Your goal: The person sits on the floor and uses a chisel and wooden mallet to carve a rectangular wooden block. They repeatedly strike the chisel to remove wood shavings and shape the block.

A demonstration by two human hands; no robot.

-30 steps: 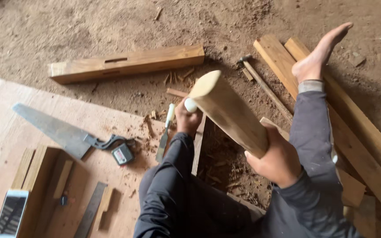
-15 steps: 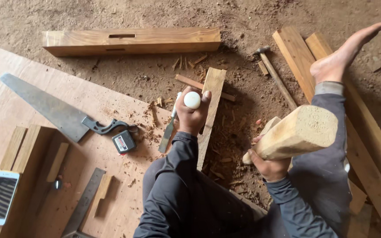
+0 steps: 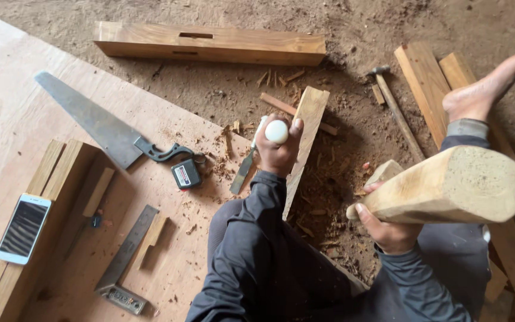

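While left hand [image 3: 278, 149] grips chisel [image 3: 251, 158] blade-down-left, right hand [image 3: 388, 229] grips mallet [image 3: 448, 185], head rightward.

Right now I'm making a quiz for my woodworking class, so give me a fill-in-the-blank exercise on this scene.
1. The left hand grips a chisel with a ____ round-topped handle.
2. The right hand holds a thick wooden ____, raised off the ground.
3. The saw lies on the plywood sheet, its handle next to a ____.
4. The phone rests on a ____ block.

Missing words: white; mallet; tape measure; wooden
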